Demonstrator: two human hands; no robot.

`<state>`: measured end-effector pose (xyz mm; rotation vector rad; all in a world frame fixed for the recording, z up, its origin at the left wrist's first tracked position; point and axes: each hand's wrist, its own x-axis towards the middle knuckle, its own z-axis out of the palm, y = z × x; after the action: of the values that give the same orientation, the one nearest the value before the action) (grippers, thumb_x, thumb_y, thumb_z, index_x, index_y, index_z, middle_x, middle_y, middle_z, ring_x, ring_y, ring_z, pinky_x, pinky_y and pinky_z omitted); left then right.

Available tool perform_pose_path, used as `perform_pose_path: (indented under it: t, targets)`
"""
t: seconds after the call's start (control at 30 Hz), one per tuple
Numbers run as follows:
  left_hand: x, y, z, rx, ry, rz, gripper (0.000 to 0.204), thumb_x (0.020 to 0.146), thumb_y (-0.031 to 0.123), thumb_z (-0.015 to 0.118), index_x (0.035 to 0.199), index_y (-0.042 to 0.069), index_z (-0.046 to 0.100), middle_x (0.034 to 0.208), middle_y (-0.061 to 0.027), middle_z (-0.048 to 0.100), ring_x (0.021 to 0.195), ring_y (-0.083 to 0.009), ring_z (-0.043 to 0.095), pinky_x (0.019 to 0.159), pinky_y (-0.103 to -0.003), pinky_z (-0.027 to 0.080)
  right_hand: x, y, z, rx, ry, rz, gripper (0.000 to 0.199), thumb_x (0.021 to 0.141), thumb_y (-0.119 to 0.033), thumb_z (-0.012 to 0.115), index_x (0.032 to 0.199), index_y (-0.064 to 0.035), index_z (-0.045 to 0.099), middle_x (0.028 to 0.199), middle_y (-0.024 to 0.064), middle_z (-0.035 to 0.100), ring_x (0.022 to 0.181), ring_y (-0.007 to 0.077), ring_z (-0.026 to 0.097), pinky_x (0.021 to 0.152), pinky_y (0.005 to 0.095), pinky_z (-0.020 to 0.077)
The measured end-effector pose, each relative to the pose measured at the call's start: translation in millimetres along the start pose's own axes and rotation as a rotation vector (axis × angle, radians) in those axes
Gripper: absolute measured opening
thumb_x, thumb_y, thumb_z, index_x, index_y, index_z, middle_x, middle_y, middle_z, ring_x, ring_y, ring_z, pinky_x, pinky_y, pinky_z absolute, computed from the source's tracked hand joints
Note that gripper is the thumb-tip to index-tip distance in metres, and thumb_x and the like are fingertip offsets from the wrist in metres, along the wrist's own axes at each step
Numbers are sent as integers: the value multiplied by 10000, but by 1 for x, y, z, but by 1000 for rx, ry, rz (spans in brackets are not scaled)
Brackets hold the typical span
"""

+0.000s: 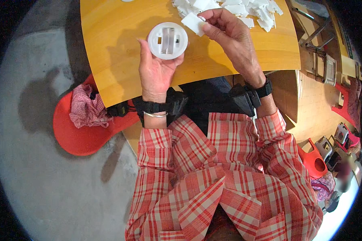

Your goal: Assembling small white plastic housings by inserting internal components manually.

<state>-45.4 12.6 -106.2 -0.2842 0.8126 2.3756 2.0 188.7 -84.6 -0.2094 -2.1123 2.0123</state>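
A round white plastic device rests in my left hand, back side up. In its middle is an uncovered rectangular recess with silvery lengthwise strips; whether batteries lie in there I cannot tell. My thumb stands along its left edge and the other fingers are mostly hidden beneath. Up and to the right, my right hand pinches a small flat white plastic cover between thumb and fingers. The cover is tilted and looks apart from the device. Behind it a heap of similar white plastic covers lies on the table.
The yellow wooden table ends just in front of me. A red chair with a pink checked cloth stands at its left corner. On the right are red stools and a metal-framed seat.
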Motion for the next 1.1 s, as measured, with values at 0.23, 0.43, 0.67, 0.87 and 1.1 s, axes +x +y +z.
perform_pose_path:
  t: [0.23,0.43,0.67,0.87,1.1]
  targets:
    - [4,2,-13,204,-178,-107,660,890,598,292,1225,49,441,1022,-55,583,789,-151,567,570,-266,452,4,-10,1,16,-108,47,208,861,-175,596,1002,-22,592,865,14,596,778,83,535,697,229,427]
    - [2,1,-8,400,-168,-142,721,859,644,306,1187,26,478,905,-52,601,647,-118,521,540,-231,412,11,-2,6,-322,-149,-36,243,810,-236,624,946,-35,634,771,66,617,676,123,550,610,269,453]
    - [2,3,-7,279,-141,-168,720,857,648,307,1170,26,495,885,-40,594,597,-102,452,509,-232,366,9,3,6,-213,-134,13,284,804,-241,622,956,-1,623,752,85,621,657,130,557,595,274,453]
    - [2,-1,-6,271,-213,-23,633,863,559,449,1217,34,443,955,-48,575,629,-100,453,554,-235,369,2,12,14,-114,-16,42,306,822,-248,619,961,24,598,759,79,613,689,124,560,628,277,462]
    - [5,-2,-17,233,-269,53,659,774,434,664,1242,42,418,1023,-53,558,692,-107,482,581,-235,387,-2,6,18,-51,5,38,303,821,-251,632,959,17,602,763,65,618,678,111,553,618,271,461]
